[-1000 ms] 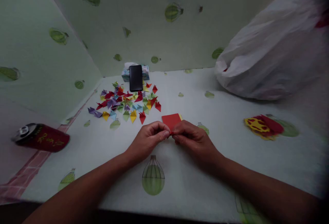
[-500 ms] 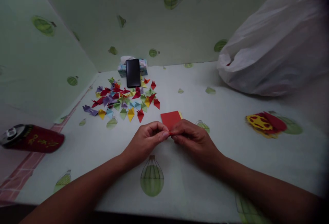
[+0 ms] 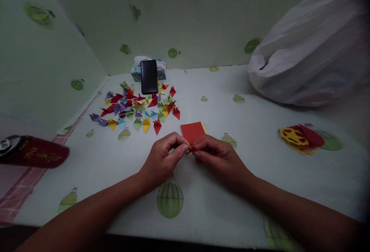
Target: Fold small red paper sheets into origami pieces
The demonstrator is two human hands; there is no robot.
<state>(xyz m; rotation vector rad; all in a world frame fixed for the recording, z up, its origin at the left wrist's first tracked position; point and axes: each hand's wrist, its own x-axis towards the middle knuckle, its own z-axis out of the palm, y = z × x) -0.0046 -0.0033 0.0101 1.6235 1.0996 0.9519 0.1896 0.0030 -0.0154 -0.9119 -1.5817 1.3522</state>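
Note:
Between the fingertips of both hands is a small folded red paper piece (image 3: pixel 191 150), mostly covered by the fingers. My left hand (image 3: pixel 169 155) pinches it from the left with thumb and forefinger. From the other side my right hand (image 3: pixel 215 155) is closed on it too, thumb and fingers together. Just beyond the hands lies a stack of square red paper (image 3: pixel 192 129), a yellow edge showing at its right. Farther off to the left, many folded paper cranes (image 3: pixel 138 109) in red, purple, yellow, green and blue are spread over the table.
A phone (image 3: pixel 149 76) leans against a tissue box (image 3: pixel 136 73) behind the cranes. A red can (image 3: pixel 43 152) lies at the left edge. On the right are red and yellow paper cut-outs (image 3: pixel 300 138) and a big white plastic bag (image 3: pixel 300 66).
The view has shifted slightly. My fingers have moved a little on the folded red paper, and more of it now shows between and below them. Both hands still hold it.

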